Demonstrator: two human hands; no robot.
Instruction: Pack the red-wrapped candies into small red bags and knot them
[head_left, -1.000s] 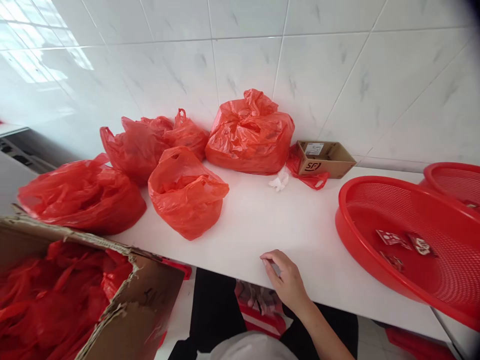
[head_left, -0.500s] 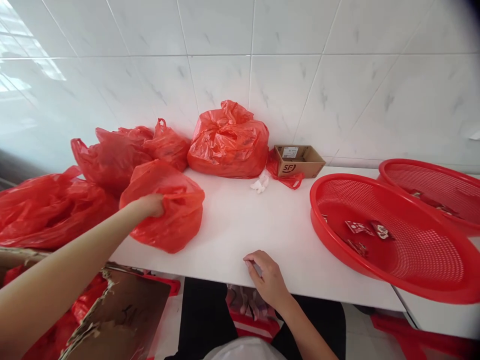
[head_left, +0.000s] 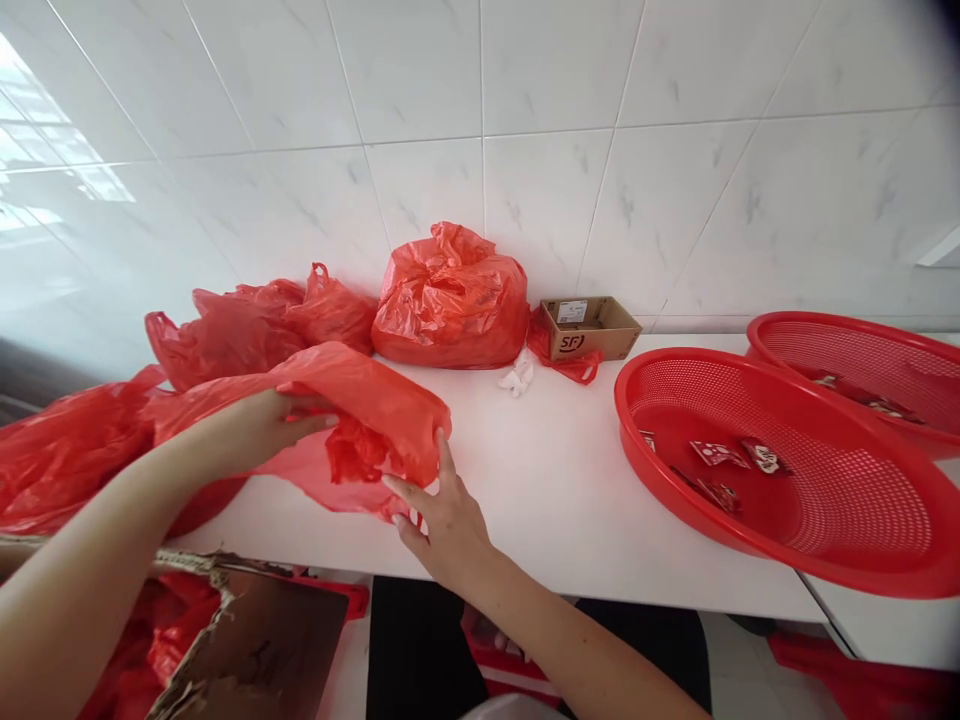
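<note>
A thin red plastic bag (head_left: 375,385) lies stretched over the left part of the white table, its mouth turned to the right. My left hand (head_left: 281,430) reaches into that mouth with fingers stretched out against the plastic. Crumpled red plastic (head_left: 360,450) shows inside the bag, just past those fingertips. At the bag's right edge is my right hand (head_left: 454,520), its fingers spread and their tips touching the rim. Whether either hand pinches a fold of plastic is hard to see. Whatever else the bag contains is hidden.
More red bags (head_left: 247,335) stand behind and left, with a large full one (head_left: 454,310) by the wall. Beside it are a small SF carton (head_left: 592,330) and crumpled tissue (head_left: 517,375). Red baskets (head_left: 847,480) holding small packets stand right. A torn cardboard box (head_left: 262,630) sits below the table's edge.
My left hand has let go of the gathered bag top and now reaches into the opened bag. My right hand has moved up and left from the table's front edge to the bag's rim.
</note>
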